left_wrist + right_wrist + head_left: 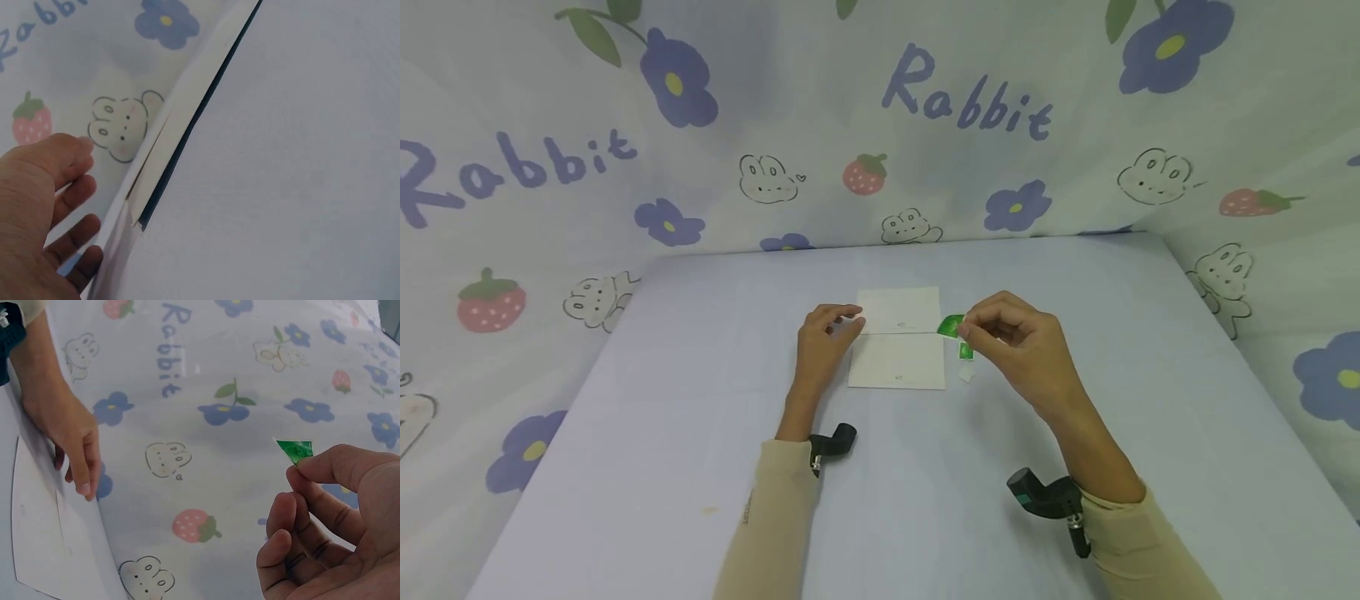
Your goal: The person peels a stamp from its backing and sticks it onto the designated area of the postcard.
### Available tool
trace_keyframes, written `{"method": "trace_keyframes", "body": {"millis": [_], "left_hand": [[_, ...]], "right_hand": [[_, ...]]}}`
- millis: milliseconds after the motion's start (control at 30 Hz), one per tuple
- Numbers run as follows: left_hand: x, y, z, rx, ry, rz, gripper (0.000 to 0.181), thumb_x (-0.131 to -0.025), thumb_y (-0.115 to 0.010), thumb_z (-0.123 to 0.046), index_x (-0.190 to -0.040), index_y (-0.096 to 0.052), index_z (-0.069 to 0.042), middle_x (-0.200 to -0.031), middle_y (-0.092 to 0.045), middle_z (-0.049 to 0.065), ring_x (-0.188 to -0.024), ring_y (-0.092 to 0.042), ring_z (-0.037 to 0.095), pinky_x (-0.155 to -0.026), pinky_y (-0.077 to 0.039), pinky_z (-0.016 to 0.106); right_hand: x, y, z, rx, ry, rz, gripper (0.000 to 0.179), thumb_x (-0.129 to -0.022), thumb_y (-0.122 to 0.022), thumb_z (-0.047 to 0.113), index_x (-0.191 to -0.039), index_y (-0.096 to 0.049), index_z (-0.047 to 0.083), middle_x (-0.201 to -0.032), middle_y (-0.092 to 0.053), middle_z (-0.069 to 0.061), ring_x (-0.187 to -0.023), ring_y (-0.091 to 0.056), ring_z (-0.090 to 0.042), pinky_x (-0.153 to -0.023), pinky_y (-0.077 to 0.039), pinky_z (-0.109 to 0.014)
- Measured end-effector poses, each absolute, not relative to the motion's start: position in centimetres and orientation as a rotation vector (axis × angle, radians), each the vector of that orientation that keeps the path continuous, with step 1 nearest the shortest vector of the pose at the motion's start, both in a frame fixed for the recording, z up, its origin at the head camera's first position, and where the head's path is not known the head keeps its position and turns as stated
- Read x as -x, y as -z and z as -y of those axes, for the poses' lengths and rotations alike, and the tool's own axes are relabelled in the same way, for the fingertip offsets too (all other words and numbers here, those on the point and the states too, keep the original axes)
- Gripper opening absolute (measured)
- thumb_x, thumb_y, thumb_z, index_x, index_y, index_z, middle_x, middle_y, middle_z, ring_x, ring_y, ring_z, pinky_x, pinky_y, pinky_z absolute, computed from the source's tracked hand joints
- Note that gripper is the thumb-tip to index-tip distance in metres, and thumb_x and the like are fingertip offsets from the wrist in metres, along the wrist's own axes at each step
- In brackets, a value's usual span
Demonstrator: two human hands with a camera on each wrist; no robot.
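A white folded card (pixel 897 362) lies opened on the table, its crease running left to right. My left hand (pixel 823 346) is at the card's left edge by the crease, thumb and fingers loosely bent, gripping nothing; whether it touches the card I cannot tell. In the left wrist view the card (pixel 169 150) appears edge-on, with a dark underside. Just off the card's right edge, my right hand (pixel 1022 346) pinches a green sticker-like piece (pixel 950 325) between thumb and index finger. This piece (pixel 295 450) looks shiny, pointed and white-edged in the right wrist view.
Below the right fingertips lie a small green rectangular piece (pixel 966 351) and a whitish scrap (pixel 966 373). A pale cloth covers the table (pixel 625 417). Behind it hangs a printed curtain (pixel 812 100) with rabbits, flowers and strawberries. Black cameras sit on both wrists.
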State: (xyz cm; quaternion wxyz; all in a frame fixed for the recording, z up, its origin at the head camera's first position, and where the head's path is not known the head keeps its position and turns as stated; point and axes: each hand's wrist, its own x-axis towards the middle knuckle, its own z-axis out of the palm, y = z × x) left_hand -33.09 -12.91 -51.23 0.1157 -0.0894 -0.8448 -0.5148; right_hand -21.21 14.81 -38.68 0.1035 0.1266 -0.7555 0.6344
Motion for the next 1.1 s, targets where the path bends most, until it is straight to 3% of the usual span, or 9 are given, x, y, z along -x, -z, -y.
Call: {"method": "trace_keyframes", "body": {"millis": [233,533,767,1100], "left_hand": [[33.9,51.4,13.0,0.232,1.456,2.523,0.024,-0.092,-0.074,-0.029,-0.113,-0.075,-0.018,-0.112,-0.063,-0.002,-0.107,-0.053,0.020,-0.094,-0.043,0.040],[34.2,51.8,12.7,0.205,1.315,2.692,0.031,-0.093,-0.074,-0.031,-0.120,-0.072,-0.017,-0.124,-0.056,0.004,-0.120,-0.047,0.025,-0.102,-0.037,0.046],[34.3,52.3,12.4,0.255,1.207,2.705,0.026,-0.092,-0.076,-0.024,-0.115,-0.075,-0.014,-0.121,-0.057,0.005,-0.119,-0.045,0.027,-0.100,-0.036,0.044],[34.0,52.2,12.5,0.234,1.219,2.689,0.025,-0.091,-0.076,-0.025,-0.114,-0.075,-0.015,-0.119,-0.058,0.004,-0.118,-0.046,0.026,-0.099,-0.037,0.042]], "right_hand": [[21.4,38.6,-14.9,-0.389,-1.885,2.213,0.005,-0.092,-0.072,0.007,-0.094,-0.073,0.002,-0.099,-0.063,-0.007,-0.092,-0.058,-0.025,-0.081,-0.051,-0.025],[22.6,39.4,-15.9,-0.430,-1.838,2.214,0.005,-0.092,-0.072,0.006,-0.093,-0.073,0.002,-0.099,-0.063,-0.007,-0.091,-0.059,-0.023,-0.085,-0.051,-0.026],[23.3,39.6,-16.6,-0.381,-1.853,2.178,0.008,-0.092,-0.073,0.008,-0.093,-0.073,0.000,-0.098,-0.064,-0.008,-0.084,-0.060,-0.022,-0.077,-0.051,-0.023],[25.3,40.8,-16.5,-0.321,-1.804,2.341,0.015,-0.094,-0.072,0.017,-0.097,-0.073,0.002,-0.098,-0.065,-0.007,-0.086,-0.061,-0.022,-0.075,-0.052,-0.022]]}}
